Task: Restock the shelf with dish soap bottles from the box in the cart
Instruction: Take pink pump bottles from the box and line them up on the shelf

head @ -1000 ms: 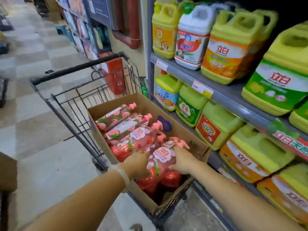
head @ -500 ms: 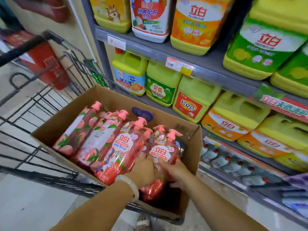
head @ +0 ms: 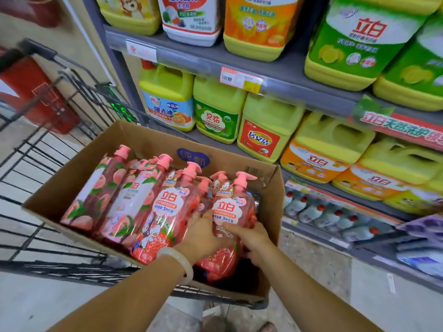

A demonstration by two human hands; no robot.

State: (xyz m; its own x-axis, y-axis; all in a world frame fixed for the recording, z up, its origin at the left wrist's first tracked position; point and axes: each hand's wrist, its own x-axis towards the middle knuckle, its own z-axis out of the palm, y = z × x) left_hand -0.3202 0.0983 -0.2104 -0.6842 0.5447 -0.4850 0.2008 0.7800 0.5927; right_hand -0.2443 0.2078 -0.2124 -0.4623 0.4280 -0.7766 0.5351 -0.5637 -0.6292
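An open cardboard box (head: pixel 153 140) sits in a black wire cart (head: pixel 48 164). It holds several pink pump bottles of dish soap lying side by side. My left hand (head: pixel 199 233) and my right hand (head: pixel 249 238) grip the rightmost red bottle (head: pixel 230 207) from both sides, at the box's right end. Beside it lies another strawberry bottle (head: pixel 167 207), then peach-patterned bottles (head: pixel 100 195) to the left.
Grey shelves (head: pixel 275 85) on the right carry large yellow and green detergent jugs (head: pixel 215 109). A lower shelf holds small clear bottles with red caps (head: pixel 318 212). A red fire extinguisher (head: pixel 36 92) stands behind the cart.
The view swung right and down toward the box. Both hands closed in on the rightmost bottle and now hold it a little higher in the box.
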